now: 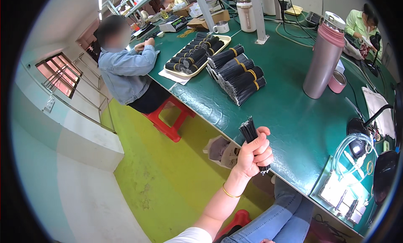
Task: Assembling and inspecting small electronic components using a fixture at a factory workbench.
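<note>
My left hand [255,154] is closed round a bundle of short black wires [248,129] with silvery ends. It holds the bundle upright over the near edge of the green table, and both ends stick out of the fist. Only a sliver of my right hand [267,241] shows at the lower edge by my jeans, its fingers mostly hidden. Beyond the fist, several black wire bundles [243,77] tied with yellow bands lie stacked on the table [279,108]. More such bundles fill a cream tray [228,40] farther left.
At right stand a pink flask [323,58] and its pink cup [337,82]. A brightly lit fixture [342,197] with coiled cables sits at the near right. A person in a denim jacket [126,70] sits at the left beside a red stool [172,119]. A bag [222,152] hangs below the table edge.
</note>
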`<state>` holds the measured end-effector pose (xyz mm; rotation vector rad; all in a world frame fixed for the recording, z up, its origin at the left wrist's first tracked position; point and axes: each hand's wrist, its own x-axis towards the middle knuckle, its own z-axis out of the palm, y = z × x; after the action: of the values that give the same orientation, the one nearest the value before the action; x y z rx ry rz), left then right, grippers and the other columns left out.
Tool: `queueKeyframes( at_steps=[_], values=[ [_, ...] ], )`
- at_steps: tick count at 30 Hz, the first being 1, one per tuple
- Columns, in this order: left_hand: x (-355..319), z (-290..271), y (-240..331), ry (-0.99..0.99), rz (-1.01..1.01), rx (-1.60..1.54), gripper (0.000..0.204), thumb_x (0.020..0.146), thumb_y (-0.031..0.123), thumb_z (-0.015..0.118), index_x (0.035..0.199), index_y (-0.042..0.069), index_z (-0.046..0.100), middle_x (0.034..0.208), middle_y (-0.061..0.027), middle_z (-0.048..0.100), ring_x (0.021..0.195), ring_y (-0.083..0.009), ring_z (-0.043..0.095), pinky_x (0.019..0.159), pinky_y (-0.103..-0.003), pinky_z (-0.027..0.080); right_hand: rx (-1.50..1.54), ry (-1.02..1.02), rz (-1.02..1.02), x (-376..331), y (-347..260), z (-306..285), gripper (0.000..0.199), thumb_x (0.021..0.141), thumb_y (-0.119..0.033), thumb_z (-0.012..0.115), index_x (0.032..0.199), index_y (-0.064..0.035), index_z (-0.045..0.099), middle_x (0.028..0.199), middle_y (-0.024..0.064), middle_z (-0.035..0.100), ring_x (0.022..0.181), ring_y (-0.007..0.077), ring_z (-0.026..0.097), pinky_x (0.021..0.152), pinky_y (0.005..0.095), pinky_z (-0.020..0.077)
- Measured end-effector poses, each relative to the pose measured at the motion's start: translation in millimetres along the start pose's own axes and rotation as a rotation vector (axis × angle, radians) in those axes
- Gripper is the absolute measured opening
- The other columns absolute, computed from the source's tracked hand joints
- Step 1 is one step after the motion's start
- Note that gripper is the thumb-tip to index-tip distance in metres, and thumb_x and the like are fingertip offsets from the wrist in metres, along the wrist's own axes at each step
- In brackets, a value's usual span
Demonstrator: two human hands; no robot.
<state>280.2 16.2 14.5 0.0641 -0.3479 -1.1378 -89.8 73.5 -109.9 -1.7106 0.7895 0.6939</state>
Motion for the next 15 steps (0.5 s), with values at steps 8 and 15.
queueKeyframes(
  at_steps=[8,15],
  values=[
    [1,-1,4,-0.019,0.002,-0.002,0.017,0.091,0.016,0.038,0.101,0.008,0.05,0.044,0.0059,0.019,0.032,-0.0044,0.016,0.031,-0.019,0.016,0.015,0.029,0.005,8,10,9,0.029,0.079,-0.025,0.046,0.088,0.0003,0.057,0.085,0.0275,0.055,0.084,0.0413,0.054,0.071,0.0448,0.043],
    [-1,1,2,-0.029,-0.003,-0.001,0.018,0.091,0.016,0.038,0.102,0.008,0.051,0.044,0.0058,0.02,0.032,-0.0044,0.016,0.031,-0.019,0.016,-0.004,0.036,0.026,12,30,21,0.029,0.079,-0.026,0.046,0.089,-0.0003,0.057,0.087,0.0275,0.055,0.085,0.0414,0.053,0.071,0.0449,0.0427]
  ],
)
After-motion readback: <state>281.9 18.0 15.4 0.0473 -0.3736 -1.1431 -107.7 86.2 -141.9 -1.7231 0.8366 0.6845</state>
